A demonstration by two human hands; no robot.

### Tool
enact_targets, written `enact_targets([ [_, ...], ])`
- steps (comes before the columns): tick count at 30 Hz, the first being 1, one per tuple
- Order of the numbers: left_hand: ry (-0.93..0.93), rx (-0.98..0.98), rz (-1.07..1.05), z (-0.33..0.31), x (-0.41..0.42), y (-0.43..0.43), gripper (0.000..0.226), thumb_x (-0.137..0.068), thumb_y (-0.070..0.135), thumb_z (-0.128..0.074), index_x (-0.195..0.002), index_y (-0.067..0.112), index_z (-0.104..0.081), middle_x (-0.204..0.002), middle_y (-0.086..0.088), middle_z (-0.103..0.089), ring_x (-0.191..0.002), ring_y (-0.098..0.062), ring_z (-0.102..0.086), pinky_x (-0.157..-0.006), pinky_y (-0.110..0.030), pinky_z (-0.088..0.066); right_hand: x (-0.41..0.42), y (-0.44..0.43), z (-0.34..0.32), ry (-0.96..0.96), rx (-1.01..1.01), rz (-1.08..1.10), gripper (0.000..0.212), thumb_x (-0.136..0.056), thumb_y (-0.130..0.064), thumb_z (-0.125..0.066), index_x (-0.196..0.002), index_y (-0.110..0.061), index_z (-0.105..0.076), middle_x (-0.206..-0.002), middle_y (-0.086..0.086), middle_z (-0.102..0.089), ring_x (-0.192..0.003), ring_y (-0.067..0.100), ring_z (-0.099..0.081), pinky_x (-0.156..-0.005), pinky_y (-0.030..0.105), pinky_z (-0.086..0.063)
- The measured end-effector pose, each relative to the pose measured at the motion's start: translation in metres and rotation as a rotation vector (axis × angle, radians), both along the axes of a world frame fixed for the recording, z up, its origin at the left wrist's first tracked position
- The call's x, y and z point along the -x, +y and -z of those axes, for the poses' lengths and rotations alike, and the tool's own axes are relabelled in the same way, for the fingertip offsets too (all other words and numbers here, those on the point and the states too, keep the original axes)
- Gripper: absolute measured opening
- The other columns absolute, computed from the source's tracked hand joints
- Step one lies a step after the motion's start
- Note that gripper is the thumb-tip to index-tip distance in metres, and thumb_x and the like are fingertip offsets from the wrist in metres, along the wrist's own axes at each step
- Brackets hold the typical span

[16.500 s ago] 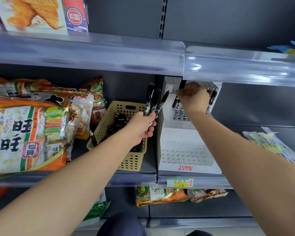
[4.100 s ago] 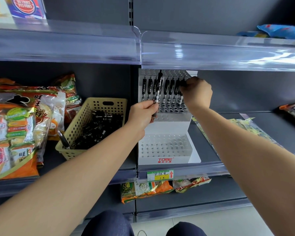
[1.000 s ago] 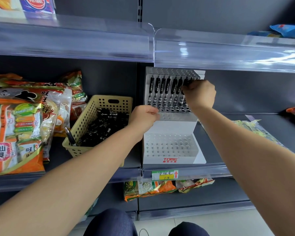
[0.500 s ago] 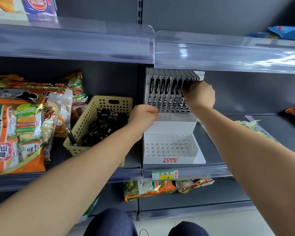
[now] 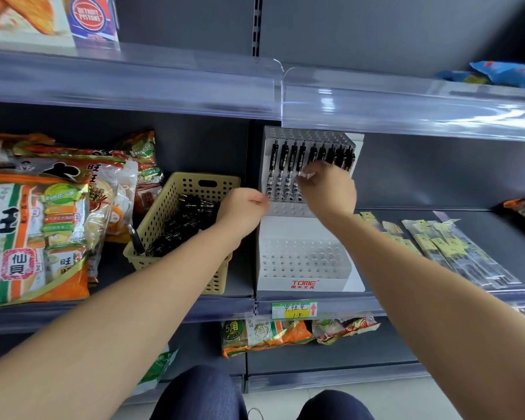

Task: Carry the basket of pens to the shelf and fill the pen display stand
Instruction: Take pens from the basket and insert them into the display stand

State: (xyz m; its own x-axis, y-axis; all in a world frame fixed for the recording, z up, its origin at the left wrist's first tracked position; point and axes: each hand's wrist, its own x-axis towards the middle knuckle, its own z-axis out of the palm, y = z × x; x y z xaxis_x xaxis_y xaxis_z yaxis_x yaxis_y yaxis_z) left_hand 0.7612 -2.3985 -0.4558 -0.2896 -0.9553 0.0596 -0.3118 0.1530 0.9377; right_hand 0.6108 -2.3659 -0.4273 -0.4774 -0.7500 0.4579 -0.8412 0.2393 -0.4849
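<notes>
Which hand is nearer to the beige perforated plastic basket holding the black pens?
Left. The left hand is by the right side of the beige perforated plastic basket; the right hand is farther right, before the white pen display stand.

**Bare arms, dark blue trousers**

The person is wearing dark blue trousers (image 5: 200, 398), which are showing along the bottom edge as two rounded shapes. The left knee (image 5: 191, 389) is showing as the broader patch, and the frame is cutting the right knee (image 5: 334, 404) short. The cloth is looking plain, matte and even in colour, with soft shading at the sides. The left arm (image 5: 119, 313) and right arm (image 5: 437, 283) are showing bare along their whole visible length, up to the wrists. The left hand (image 5: 243, 207) and right hand (image 5: 328, 189) are bare as well. Their fingers are blurring, so finer detail is staying unclear.
</notes>
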Motion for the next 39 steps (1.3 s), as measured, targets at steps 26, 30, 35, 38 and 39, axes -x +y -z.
enact_targets([
  [26,-1.034,-0.063,0.253,0.034,-0.103,-0.046,0.067,-0.087,0.035,-0.068,-0.146,0.021,-0.038,-0.150,-0.007,-0.039,-0.132,-0.027,-0.043,-0.100,-0.031,-0.040,-0.112,-0.046,0.060,0.166,-0.403,-0.381,0.016,-0.083,-0.021,-0.067,-0.095,-0.014,-0.073,-0.098,0.005,-0.070,-0.096,0.027,-0.061,-0.080,0.033,-0.053],
  [30,-1.148,-0.011,0.367,0.030,-0.102,-0.053,0.057,-0.089,0.038,-0.064,-0.141,0.025,-0.047,-0.148,-0.002,-0.043,-0.129,-0.025,-0.044,-0.098,-0.027,-0.040,-0.111,-0.051,0.064,0.179,-0.392,-0.379,0.013,-0.084,-0.020,-0.066,-0.092,-0.013,-0.073,-0.093,0.005,-0.069,-0.093,0.028,-0.061,-0.077,0.033,-0.053],
  [35,-1.182,0.194,0.254,0.040,-0.102,-0.058,0.047,-0.089,0.050,-0.058,-0.132,0.030,-0.055,-0.131,-0.003,-0.055,-0.115,-0.026,-0.053,-0.083,-0.032,-0.044,-0.109,-0.055,0.068,0.161,-0.353,-0.355,0.015,-0.088,-0.022,-0.061,-0.088,-0.013,-0.073,-0.089,0.006,-0.069,-0.088,0.027,-0.061,-0.068,0.028,-0.048],
  [38,-1.135,0.256,0.186,0.046,-0.102,-0.062,0.049,-0.094,0.051,-0.048,-0.138,0.030,-0.048,-0.136,-0.005,-0.053,-0.119,-0.026,-0.053,-0.088,-0.036,-0.044,-0.109,-0.056,0.064,0.111,-0.294,-0.338,0.022,-0.093,-0.019,-0.053,-0.089,-0.010,-0.073,-0.088,0.009,-0.069,-0.086,0.027,-0.061,-0.068,0.027,-0.045],
  [39,-1.143,0.287,0.180,0.047,-0.101,-0.063,0.048,-0.096,0.050,-0.045,-0.138,0.029,-0.049,-0.135,-0.005,-0.054,-0.120,-0.026,-0.052,-0.090,-0.037,-0.042,-0.108,-0.056,0.063,0.091,-0.276,-0.334,0.023,-0.093,-0.017,-0.051,-0.090,-0.008,-0.073,-0.089,0.009,-0.068,-0.086,0.027,-0.061,-0.068,0.028,-0.045],
])
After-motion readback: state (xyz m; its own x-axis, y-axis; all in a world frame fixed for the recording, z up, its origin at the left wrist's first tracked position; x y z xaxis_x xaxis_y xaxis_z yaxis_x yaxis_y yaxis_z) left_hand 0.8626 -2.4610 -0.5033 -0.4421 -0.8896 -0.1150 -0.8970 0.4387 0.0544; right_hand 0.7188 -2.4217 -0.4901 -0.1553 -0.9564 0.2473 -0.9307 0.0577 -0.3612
